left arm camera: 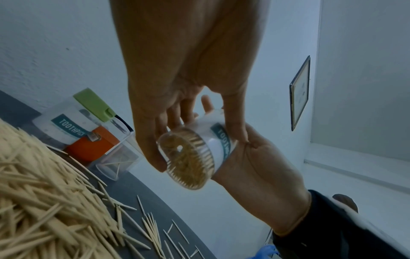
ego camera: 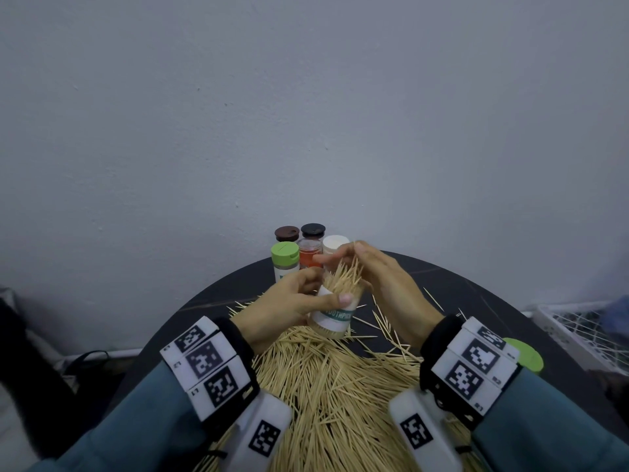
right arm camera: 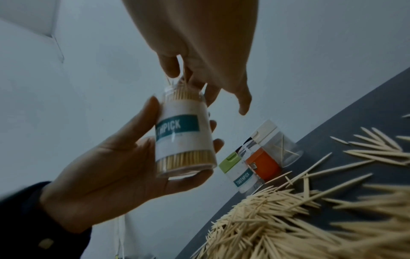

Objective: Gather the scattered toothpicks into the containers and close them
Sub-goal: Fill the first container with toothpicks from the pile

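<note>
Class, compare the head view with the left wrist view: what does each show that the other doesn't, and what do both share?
Head only: toothpicks sticking out of the held container's mouth, and a loose green lid by the right wrist. Left wrist only: the container's clear base packed with toothpick ends, and a framed picture on the wall. Both: the left hand gripping the container, the right hand at it, and the toothpick pile.

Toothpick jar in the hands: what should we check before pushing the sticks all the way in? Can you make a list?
1. Left hand grips the jar firmly: ok.
2. Jar mouth open, no lid on it: ok.
3. Right hand pinches the sticking-out toothpicks: ok.
4. Room left inside the jar: not ok; seen from the left wrist, its bottom looks nearly packed.
5. Green lid within reach beside the right wrist: ok; whether it fits this jar, cannot tell.
6. Table pile gathered: not ok, plenty remains.
</note>
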`<state>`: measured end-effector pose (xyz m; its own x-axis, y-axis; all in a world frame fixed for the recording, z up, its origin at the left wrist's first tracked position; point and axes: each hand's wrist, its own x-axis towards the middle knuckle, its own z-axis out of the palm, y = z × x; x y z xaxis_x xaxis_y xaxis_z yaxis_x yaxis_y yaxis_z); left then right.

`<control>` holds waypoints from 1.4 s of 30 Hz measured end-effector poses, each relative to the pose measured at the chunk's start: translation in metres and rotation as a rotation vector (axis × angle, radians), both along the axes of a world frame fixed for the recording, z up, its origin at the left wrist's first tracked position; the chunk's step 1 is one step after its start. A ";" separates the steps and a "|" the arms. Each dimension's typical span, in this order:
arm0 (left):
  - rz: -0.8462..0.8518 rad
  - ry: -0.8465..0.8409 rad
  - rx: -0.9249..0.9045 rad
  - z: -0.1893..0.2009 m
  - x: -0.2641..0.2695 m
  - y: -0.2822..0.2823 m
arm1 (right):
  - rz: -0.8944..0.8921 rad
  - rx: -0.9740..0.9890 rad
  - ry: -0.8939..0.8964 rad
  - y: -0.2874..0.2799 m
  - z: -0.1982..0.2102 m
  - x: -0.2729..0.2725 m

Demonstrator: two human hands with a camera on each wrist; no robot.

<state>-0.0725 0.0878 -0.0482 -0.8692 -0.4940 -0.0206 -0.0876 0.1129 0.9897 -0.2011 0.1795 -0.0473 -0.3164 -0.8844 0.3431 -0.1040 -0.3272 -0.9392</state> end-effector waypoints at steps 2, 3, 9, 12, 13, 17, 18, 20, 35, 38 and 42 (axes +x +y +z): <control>0.014 0.016 0.014 0.001 0.000 0.000 | 0.025 0.006 0.021 0.001 0.002 0.000; 0.018 0.021 0.021 0.001 0.000 0.000 | 0.035 0.008 0.023 0.002 0.003 0.000; -0.008 0.030 0.029 0.002 0.001 0.003 | 0.047 -0.020 -0.001 0.000 0.000 0.002; -0.016 0.027 0.017 0.002 0.000 0.003 | -0.010 -0.036 0.041 -0.002 -0.005 -0.001; -0.008 0.030 0.015 0.002 0.000 0.003 | -0.019 -0.035 0.042 -0.002 -0.005 -0.002; 0.050 0.062 0.046 0.001 0.000 -0.001 | -0.022 0.004 0.016 -0.001 -0.003 -0.007; 0.064 0.072 0.059 0.002 0.001 -0.002 | -0.017 0.003 0.018 0.000 -0.002 -0.007; 0.078 0.087 0.076 0.003 0.001 -0.004 | -0.001 -0.006 0.014 0.002 0.001 -0.007; 0.101 0.124 0.075 0.005 0.001 -0.004 | -0.057 -0.025 0.111 0.000 -0.001 -0.005; 0.119 0.147 0.084 0.005 0.002 -0.006 | -0.065 -0.033 0.098 -0.001 -0.002 -0.005; 0.137 0.155 0.060 0.005 0.003 -0.007 | -0.088 -0.031 0.183 0.001 0.004 -0.009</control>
<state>-0.0696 0.0810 -0.0430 -0.7888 -0.6100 0.0751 0.0559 0.0505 0.9972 -0.2103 0.1808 -0.0438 -0.3219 -0.8442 0.4287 -0.3018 -0.3377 -0.8916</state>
